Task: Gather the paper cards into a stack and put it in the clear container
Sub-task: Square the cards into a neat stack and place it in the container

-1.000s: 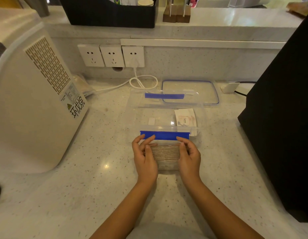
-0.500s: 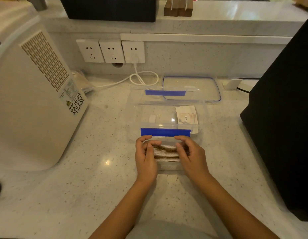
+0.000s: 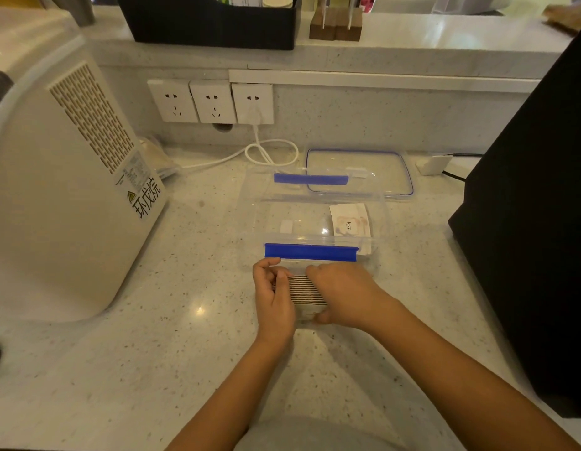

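A thick stack of paper cards (image 3: 304,289) stands on edge on the counter, just in front of the clear container (image 3: 253,203). My left hand (image 3: 272,296) presses its left end. My right hand (image 3: 343,294) covers the right end, fingers curled over the top and thumb under the near side. The container has blue clip handles (image 3: 311,251) on its near and far walls. Inside it, at the right, lies a card printed "love" (image 3: 350,222). A small white label (image 3: 286,227) shows in its middle.
The container's lid (image 3: 393,172) lies flat behind it. A large white appliance (image 3: 64,190) fills the left side. A black box (image 3: 536,222) stands at the right. Wall sockets (image 3: 212,100) and a looped white cable (image 3: 269,154) are at the back.
My right hand has slid further over the top of the stack, hiding more of it. My left hand's fingers have curled tighter on the left end. The stack stays in the same spot.
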